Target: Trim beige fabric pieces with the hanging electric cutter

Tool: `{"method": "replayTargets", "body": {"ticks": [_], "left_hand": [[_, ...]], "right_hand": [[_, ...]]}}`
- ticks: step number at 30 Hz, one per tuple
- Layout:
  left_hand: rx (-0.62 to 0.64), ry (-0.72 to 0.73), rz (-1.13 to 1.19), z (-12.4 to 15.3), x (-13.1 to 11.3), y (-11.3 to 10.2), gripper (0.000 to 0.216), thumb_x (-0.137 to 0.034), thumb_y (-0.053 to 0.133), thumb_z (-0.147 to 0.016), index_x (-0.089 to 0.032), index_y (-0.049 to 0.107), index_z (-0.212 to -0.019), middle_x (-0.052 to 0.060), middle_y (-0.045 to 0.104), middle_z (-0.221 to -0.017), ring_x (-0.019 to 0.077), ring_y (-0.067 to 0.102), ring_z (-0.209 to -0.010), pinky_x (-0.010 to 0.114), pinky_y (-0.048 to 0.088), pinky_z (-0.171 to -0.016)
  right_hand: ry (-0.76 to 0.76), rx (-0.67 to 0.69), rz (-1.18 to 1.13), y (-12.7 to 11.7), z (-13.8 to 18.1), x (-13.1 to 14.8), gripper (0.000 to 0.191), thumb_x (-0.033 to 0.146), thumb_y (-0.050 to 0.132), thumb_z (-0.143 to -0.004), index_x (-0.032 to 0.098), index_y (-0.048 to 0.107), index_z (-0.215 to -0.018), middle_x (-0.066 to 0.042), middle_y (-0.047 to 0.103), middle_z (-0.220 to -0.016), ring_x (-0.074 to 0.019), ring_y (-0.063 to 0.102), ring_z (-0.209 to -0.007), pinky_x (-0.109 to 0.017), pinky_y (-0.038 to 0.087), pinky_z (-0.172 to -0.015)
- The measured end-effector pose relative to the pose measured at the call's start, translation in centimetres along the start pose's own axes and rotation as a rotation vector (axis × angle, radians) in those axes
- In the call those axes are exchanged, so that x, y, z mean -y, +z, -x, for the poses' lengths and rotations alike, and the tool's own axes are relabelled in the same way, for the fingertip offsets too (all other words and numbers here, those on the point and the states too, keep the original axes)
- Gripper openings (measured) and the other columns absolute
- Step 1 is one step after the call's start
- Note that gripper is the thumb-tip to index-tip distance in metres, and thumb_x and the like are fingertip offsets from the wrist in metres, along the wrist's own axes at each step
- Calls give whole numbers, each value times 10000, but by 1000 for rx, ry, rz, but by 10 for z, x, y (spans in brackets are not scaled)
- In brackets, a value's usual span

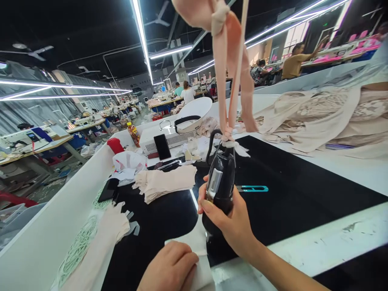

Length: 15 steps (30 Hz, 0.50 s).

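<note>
My right hand [238, 224] is wrapped round the body of a black hand-held power tool [222, 178] with a silver switch plate. The tool stands upright, tied at its top to knotted peach fabric strips [222, 52] that hang from above. Its lower end is over a pale fabric piece [198, 240], partly hidden by my hand. My left hand [172, 264] rests with curled fingers on that fabric, pressing it to the table just left of the tool. Teal thread snips [256, 188] lie right of the tool, their blade end hidden behind my fingers.
A stack of beige fabric pieces [169, 182] lies ahead on the black board [291, 182]. Green cord bundles [79, 246] and a pale strip are at left. Behind are a phone [162, 146] and a white box [151, 137]. Draped fabric [315, 117] fills the right. People work beyond.
</note>
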<state>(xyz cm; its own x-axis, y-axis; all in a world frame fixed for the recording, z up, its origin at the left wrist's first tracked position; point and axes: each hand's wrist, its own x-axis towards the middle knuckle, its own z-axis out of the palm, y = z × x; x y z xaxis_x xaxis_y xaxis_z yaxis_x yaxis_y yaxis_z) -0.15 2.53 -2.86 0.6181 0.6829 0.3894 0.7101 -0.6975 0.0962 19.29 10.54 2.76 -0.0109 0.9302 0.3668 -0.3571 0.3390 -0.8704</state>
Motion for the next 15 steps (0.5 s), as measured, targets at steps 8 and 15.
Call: {"method": "replayTargets", "body": {"ticks": [8,15], "left_hand": [[-103,3,-191,14,-13,24,252,-73,399,-1052,-185,623,-1023,33,697,-834,186,707,-692,277,621,-664],[-18,-22,-264,33,-5,39,261,-138,504,-1005,-140,610,-1243,89,723,-990,240,745,-828,326,661,-748]], "right_hand": [[-1,40,-77,4,4,-5,248,316,811,-854,258,599,-970,28,661,-741,-147,585,-581,-269,523,-531],[-19,16,-44,2,4,-8,270,300,816,-834,257,607,-999,26,681,-754,-149,613,-571,-275,545,-543]]}}
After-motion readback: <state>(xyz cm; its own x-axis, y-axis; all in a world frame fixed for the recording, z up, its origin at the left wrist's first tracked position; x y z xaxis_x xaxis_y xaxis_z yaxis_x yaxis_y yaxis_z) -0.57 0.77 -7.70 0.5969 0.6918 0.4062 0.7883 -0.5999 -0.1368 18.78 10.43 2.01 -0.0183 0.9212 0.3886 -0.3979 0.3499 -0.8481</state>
